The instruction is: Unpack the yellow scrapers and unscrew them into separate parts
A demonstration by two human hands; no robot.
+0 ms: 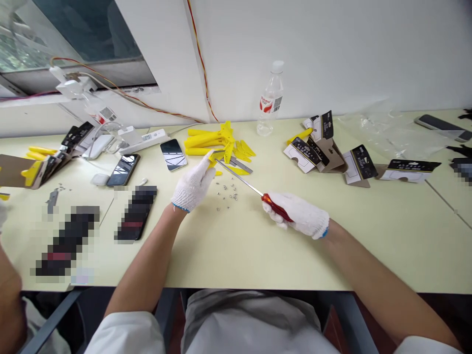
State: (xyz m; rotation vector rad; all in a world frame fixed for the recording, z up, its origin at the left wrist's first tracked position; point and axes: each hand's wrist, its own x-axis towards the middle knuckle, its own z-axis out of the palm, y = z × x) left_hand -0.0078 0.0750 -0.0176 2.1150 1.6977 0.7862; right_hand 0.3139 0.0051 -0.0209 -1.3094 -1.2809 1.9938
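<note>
In white gloves, both my hands are at work over the table. My left hand is closed around a yellow plastic scraper, mostly hidden by the glove, with a greyish blade-like part at its top. My right hand grips the red handle of a screwdriver; its shaft points up and left, and its tip is at the yellow piece. Small metal screws lie scattered between my hands. Just beyond are a pile of yellow scraper parts, flat yellow pieces and a metal blade.
A clear bottle stands by the wall. Black-and-white cardboard packaging and a plastic bag lie right. Phones and a power strip are left. Another person's arm enters at the left edge.
</note>
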